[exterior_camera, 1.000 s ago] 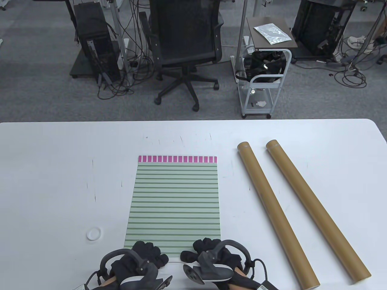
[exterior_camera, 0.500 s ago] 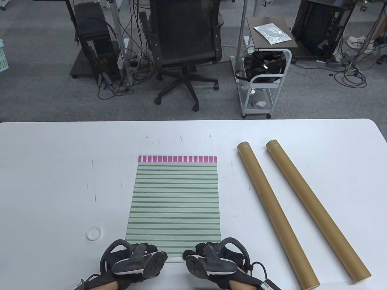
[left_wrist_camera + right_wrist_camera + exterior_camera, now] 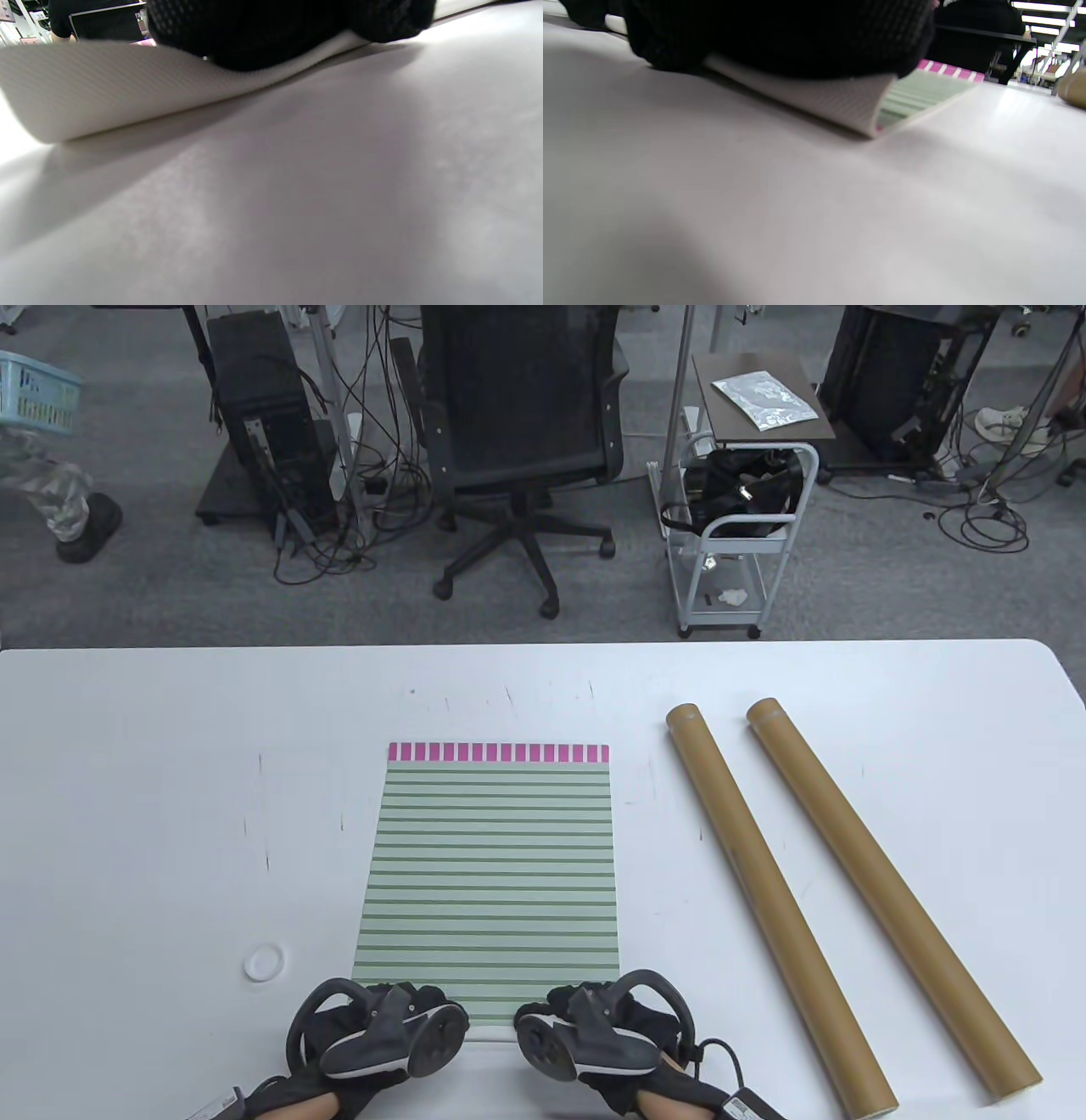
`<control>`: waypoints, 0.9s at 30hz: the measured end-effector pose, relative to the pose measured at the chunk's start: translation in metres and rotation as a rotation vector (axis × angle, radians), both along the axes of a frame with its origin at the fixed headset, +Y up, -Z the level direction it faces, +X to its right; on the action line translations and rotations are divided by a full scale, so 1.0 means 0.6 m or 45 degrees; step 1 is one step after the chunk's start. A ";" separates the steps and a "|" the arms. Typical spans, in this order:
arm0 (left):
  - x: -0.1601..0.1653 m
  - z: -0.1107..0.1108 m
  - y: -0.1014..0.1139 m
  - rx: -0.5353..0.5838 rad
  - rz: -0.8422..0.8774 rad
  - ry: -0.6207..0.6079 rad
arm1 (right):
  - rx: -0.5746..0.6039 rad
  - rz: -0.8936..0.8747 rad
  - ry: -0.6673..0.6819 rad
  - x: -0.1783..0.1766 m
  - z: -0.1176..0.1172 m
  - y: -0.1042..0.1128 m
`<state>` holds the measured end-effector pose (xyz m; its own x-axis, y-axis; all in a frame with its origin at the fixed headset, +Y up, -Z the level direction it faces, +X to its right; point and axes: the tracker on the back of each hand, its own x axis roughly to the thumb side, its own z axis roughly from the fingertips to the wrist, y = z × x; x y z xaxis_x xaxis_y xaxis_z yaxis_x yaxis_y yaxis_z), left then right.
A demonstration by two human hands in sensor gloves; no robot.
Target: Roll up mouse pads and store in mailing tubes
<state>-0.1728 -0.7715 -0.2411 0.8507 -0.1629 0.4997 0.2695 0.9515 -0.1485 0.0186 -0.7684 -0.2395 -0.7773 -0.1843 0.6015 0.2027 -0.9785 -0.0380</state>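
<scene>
White table [image 3: 127,780] — bearing everything. Striped mouse pad [image 3: 490,882] flat at centre, long axis running straight away from the near edge, pink band at the far end. Two mailing tubes [image 3: 776,899] to the right of the pad, well apart from it, slanting from far-left to near-right, side by side without touching. Small white ring [image 3: 264,962] left of the pad's near corner.

Left hand [image 3: 386,1027] on the pad's near-left corner, right hand [image 3: 594,1027] on the near-right corner — level with each other, neither nearer. Both sets of fingers curled over the near edge, gripping it; in the wrist views that edge is lifted off the table with the white underside [image 3: 106,93] turned up. Pad lies directly ahead of both hands, so the roll likely has to travel forward along the long axis toward the pink band. Right hand closer to the tubes for the later insertion.
</scene>
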 end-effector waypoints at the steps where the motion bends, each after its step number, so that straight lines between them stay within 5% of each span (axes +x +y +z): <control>1: 0.000 0.001 0.001 0.012 -0.004 -0.004 | 0.032 0.023 0.016 -0.001 0.003 0.001; 7: 0.010 0.011 0.003 0.109 -0.075 -0.084 | 0.089 0.043 0.036 -0.009 0.006 0.001; 13: 0.001 0.003 0.007 -0.244 0.107 -0.135 | -0.202 0.013 0.043 -0.010 0.011 0.006; 19: 0.000 -0.014 0.007 -0.352 0.094 -0.071 | -0.247 -0.051 -0.048 -0.001 -0.003 0.001; 23: -0.005 -0.020 0.007 -0.241 0.075 0.012 | -0.235 -0.055 -0.079 0.000 -0.006 -0.001; 27: 0.001 -0.015 -0.002 0.021 -0.105 0.041 | -0.197 -0.014 -0.026 -0.005 0.001 -0.007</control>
<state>-0.1723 -0.7725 -0.2499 0.8497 -0.2413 0.4688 0.3424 0.9287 -0.1426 0.0158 -0.7726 -0.2387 -0.7910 -0.0817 0.6063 0.1909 -0.9745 0.1176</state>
